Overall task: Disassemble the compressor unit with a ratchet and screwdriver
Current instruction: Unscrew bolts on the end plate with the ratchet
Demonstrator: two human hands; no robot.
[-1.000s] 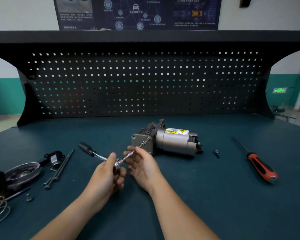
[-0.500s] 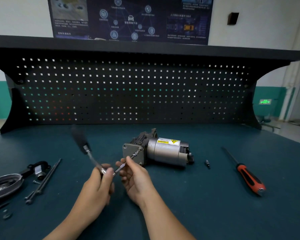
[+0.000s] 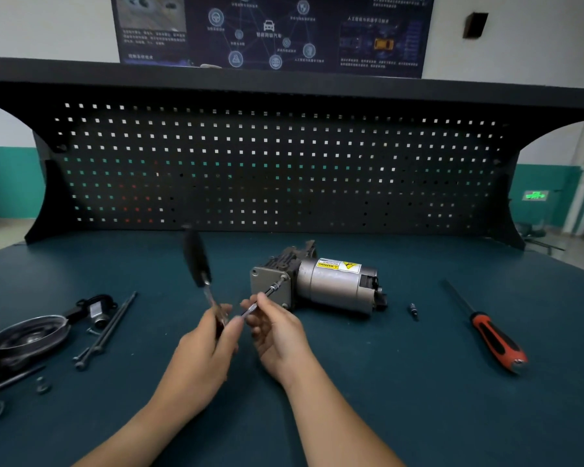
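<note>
Far left on the bench lie the removed cover [image 3: 31,335] and 2 long bolts [image 3: 107,332], so I'd judge the teardown partly done. The left hand [image 3: 203,355] is closed round the ratchet [image 3: 199,267]; its black handle, low and leftward 1 second ago, now stands nearly upright. The right hand [image 3: 277,335] pinches the extension bar [image 3: 267,294], seated on a bolt of the compressor unit [image 3: 317,283] at mid-bench. The screwdriver [image 3: 486,332] lies untouched far right.
</note>
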